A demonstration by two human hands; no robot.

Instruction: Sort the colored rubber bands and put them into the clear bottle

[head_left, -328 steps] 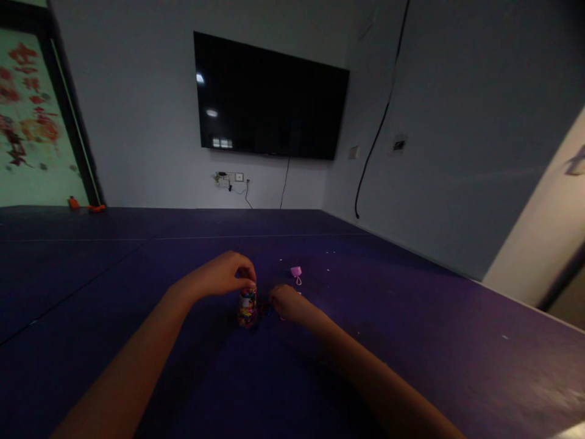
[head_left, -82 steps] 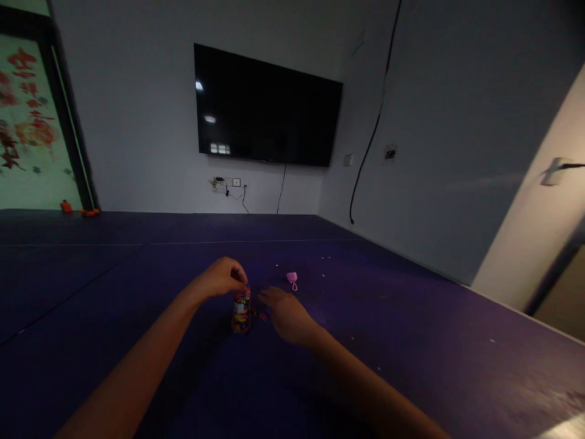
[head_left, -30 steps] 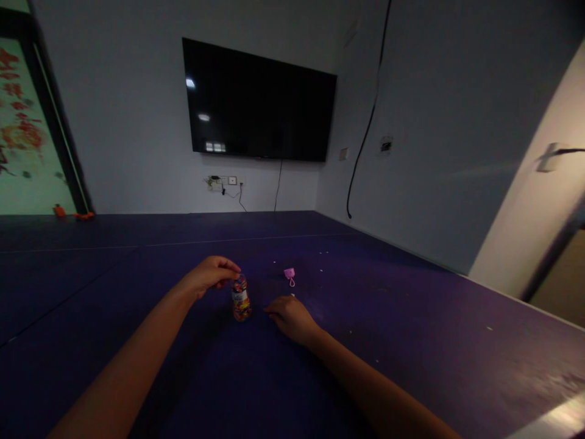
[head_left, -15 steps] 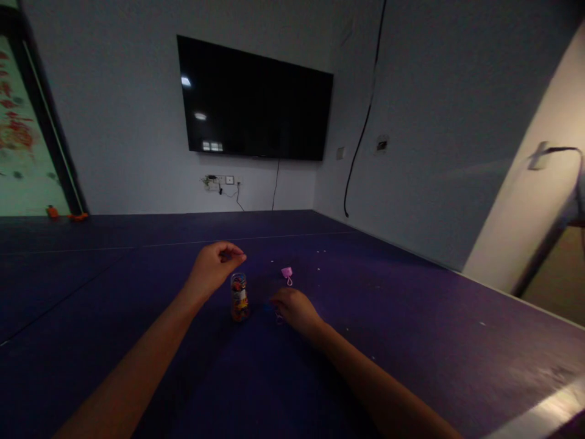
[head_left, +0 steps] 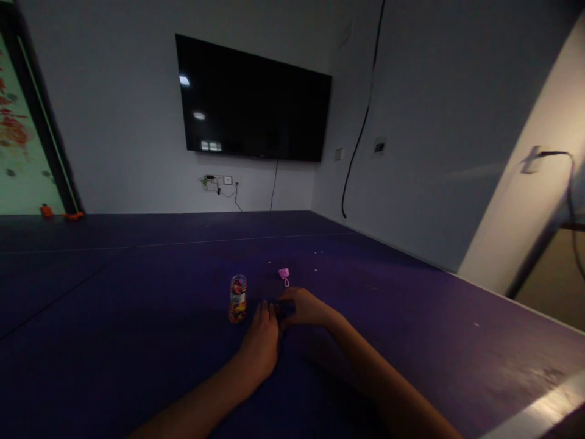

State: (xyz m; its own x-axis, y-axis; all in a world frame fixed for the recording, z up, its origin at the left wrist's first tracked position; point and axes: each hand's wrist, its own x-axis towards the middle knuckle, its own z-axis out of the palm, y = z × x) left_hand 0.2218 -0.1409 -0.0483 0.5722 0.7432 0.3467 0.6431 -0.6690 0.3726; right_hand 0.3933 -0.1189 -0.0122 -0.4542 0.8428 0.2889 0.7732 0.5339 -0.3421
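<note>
My left hand (head_left: 264, 338) is low over the dark mat, just right of the jar, its fingers closed and pointing away from me. Close beside it is my right hand (head_left: 305, 306), with curled fingers. Between the two sets of fingertips is a dark bluish patch; dim light and the fingers hide what they hold. A clear upright jar (head_left: 237, 300), uncapped and filled with small multicoloured pieces, stands left of my hands. Beyond my right hand lies a small pink lid (head_left: 284, 273) with a loop attached.
The purple-blue mat (head_left: 137, 274) spreads to the walls, with small white specks (head_left: 316, 269) on it. A black television (head_left: 256, 100) hangs on the far wall above sockets (head_left: 219, 180). One dark cable (head_left: 361, 134) dangles down the right wall. Orange objects (head_left: 73, 216) sit far left.
My left hand has come down from above the jar and rightward to meet my right hand. The blue thing and loop beside my right hand are now covered. The jar and pink lid stay put.
</note>
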